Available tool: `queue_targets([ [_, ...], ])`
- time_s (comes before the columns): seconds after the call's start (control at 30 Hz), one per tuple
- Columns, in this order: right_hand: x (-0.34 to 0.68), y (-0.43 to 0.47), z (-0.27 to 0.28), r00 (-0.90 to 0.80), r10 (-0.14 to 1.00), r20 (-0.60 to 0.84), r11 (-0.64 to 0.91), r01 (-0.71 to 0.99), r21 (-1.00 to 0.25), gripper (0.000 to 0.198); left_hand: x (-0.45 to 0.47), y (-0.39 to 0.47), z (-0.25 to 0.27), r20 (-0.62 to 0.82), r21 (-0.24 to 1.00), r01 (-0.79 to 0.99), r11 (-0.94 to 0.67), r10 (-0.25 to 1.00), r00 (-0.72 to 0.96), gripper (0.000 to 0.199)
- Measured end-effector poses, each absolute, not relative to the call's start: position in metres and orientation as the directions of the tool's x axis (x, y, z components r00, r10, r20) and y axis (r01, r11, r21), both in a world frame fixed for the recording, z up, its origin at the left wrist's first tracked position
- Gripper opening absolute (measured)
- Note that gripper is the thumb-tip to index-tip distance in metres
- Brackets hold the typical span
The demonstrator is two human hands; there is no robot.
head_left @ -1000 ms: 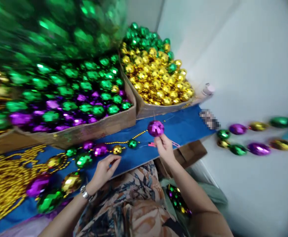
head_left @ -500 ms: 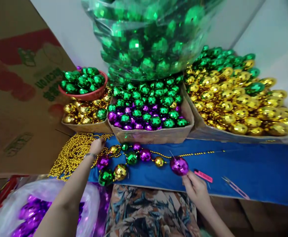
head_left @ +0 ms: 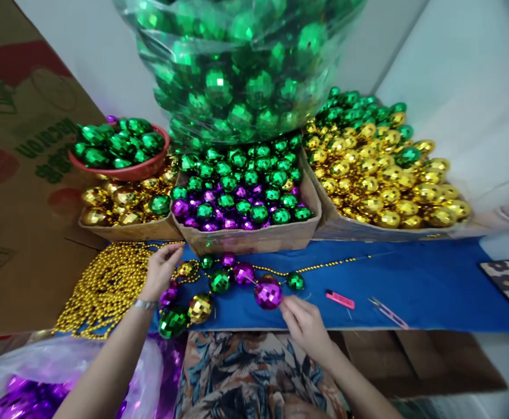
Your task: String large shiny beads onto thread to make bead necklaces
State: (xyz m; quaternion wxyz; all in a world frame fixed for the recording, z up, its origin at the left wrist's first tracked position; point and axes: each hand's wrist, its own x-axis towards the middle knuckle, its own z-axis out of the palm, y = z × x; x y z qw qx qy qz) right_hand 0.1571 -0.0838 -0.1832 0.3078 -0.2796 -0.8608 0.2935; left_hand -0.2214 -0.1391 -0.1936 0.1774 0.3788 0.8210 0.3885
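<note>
Fingers (head_left: 288,308) of the right hand (head_left: 310,331) pinch a large purple ball (head_left: 268,293) near the front edge of the bench (head_left: 433,297); a steady grip should keep it from turning. Left hand (head_left: 161,273): fingertips together beside gold beads (head_left: 110,285), contents unclear.

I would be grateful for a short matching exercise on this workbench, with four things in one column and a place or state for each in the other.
Things
1. Right hand
2. Red bowl
3. Silver band
4. Pink tool

Places or states
A. Lying on the blue cloth
B. Filled with green balls
C. With fingertips at the edge of a large purple ball
D. Around the wrist of the left hand

Right pairs: 1-C, 2-B, 3-D, 4-A
</note>
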Motion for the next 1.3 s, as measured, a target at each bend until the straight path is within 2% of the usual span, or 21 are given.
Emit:
queue_targets([
  [0.03,0.154,-0.085,-0.183,-0.669,0.65,0.361,0.683,0.307,-0.663,0.021,-0.202,-0.138,-0.187,-0.027,0.857,0.383,0.344,0.772,-0.635,0.039],
  [0.07,0.151,-0.086,-0.184,-0.68,0.641,0.355,0.694,0.316,-0.647,0.021,-0.183,-0.138,-0.18,-0.099,0.96,0.148,0.236,0.785,-0.611,0.038],
  [0.1,0.149,-0.087,-0.184,-0.69,0.635,0.347,0.702,0.328,-0.632,0.021,-0.163,-0.137,-0.174,-0.18,0.984,-0.092,0.156,0.809,-0.559,0.035],
  [0.17,0.147,-0.087,-0.184,-0.699,0.632,0.335,0.715,0.357,-0.602,0.023,-0.129,-0.134,-0.163,-0.3,0.893,-0.439,0.095,0.854,-0.425,0.029],
  [0.23,0.148,-0.087,-0.183,-0.696,0.638,0.328,0.722,0.394,-0.569,0.024,-0.105,-0.131,-0.155,-0.356,0.812,-0.572,0.117,0.876,-0.325,0.026],
  [0.3,0.15,-0.087,-0.182,-0.692,0.647,0.321,0.727,0.432,-0.534,0.026,-0.091,-0.128,-0.152,-0.372,0.785,-0.606,0.131,0.881,-0.291,0.026],
  [0.63,0.162,-0.084,-0.178,-0.691,0.652,0.311,0.739,0.488,-0.464,0.028,-0.075,-0.122,-0.15,-0.331,0.84,-0.532,0.112,0.881,-0.338,0.027],
  [0.83,0.166,-0.092,-0.188,-0.671,0.653,0.352,0.756,0.551,-0.354,0.023,-0.067,-0.125,-0.149,-0.196,0.963,-0.25,0.099,0.893,-0.404,0.028],
  [1.0,0.167,-0.106,-0.233,-0.578,0.781,0.238,0.6,0.588,-0.542,0.02,-0.034,-0.129,-0.172,-0.177,0.983,-0.095,0.155,0.933,-0.314,0.021],
  [1.07,0.171,-0.108,-0.254,-0.541,0.822,0.176,0.532,0.62,-0.577,0.019,-0.019,-0.129,-0.187,-0.173,0.985,-0.037,0.17,0.95,-0.261,0.016],
  [1.17,0.184,-0.105,-0.274,-0.532,0.836,0.132,0.499,0.64,-0.584,0.02,-0.005,-0.127,-0.207,-0.08,0.991,0.085,0.1,0.973,-0.216,0.012],
  [1.3,0.205,-0.099,-0.263,-0.516,0.848,0.118,0.473,0.637,-0.609,0.036,-0.001,-0.123,-0.211,0.064,0.969,0.244,-0.023,0.985,-0.16,0.009],
])
